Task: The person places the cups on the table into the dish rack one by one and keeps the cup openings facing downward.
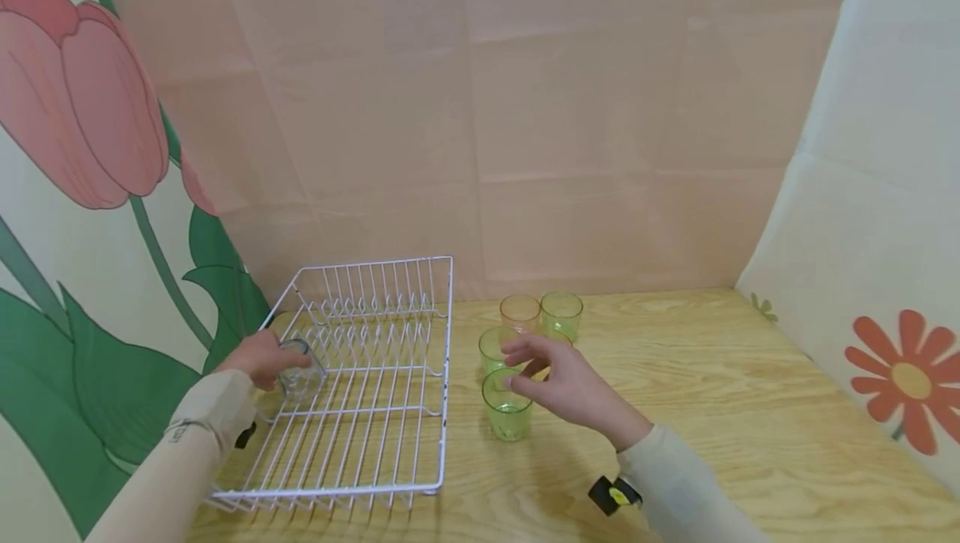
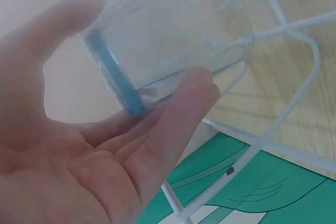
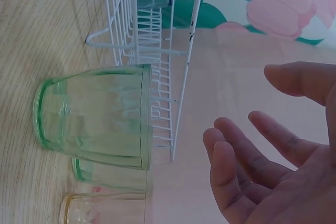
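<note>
A clear drinking glass (image 1: 306, 376) with a blue band at one end stands in the left part of the white wire dish rack (image 1: 447, 343). My left hand (image 1: 258, 358) holds it by the banded end; in the left wrist view the thumb is at one side of the glass (image 2: 173, 40) and the fingers at the other. My right hand (image 1: 558, 380) hovers over the green glasses, its fingers loosely bent and nothing between them. Nearest to it is the front green glass (image 1: 507, 414), upright on the table; in the right wrist view a gap separates the fingers from its rim.
Behind the front glass stand another green glass (image 1: 492, 349), an orange glass (image 1: 519, 309) and a further green glass (image 1: 564, 319), partly hidden by my right hand. The rack's raised wire rim runs between them and my left hand. A pink-beige cloth (image 1: 570, 126) hangs behind the wooden table (image 1: 675, 359).
</note>
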### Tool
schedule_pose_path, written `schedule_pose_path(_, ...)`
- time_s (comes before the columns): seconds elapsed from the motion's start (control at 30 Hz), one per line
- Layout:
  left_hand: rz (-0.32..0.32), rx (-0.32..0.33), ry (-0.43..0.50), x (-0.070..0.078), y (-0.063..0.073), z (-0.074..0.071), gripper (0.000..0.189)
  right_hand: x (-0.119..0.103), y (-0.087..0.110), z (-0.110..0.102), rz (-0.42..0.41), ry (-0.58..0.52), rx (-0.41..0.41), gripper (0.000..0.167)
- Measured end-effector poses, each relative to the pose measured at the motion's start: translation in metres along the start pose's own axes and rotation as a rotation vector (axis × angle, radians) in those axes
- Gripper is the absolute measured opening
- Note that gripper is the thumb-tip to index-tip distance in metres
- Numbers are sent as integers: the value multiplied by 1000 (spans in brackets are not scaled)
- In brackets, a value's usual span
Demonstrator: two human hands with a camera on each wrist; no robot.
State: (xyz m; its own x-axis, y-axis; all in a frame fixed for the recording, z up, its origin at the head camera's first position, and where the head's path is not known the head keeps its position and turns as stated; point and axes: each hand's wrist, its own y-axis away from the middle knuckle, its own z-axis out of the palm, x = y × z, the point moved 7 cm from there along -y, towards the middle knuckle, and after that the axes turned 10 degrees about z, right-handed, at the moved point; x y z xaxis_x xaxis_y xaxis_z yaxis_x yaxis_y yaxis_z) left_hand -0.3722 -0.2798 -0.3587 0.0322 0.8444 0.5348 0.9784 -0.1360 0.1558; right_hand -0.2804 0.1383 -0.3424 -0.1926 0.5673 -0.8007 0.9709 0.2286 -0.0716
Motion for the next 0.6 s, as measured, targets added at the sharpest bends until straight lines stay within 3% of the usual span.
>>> schedule_pose_path(0.2, 4, -9, 10, 2, -2, -3, 65, 6, -2, -5, 24, 63, 83, 36)
schedule_pose_path(0.3, 34, -25, 0, 11, 3, -6, 80, 10, -3, -7, 55, 86, 107, 32)
schedule_pose_path(0.43, 100, -33, -96, 31, 14, -14, 94, 17, -3, -7, 104, 117, 122, 28)
schedule_pose_path(0.6, 199, 14, -203, 68, 32, -16, 79, 23, -2, -7, 139, 159, 143, 30)
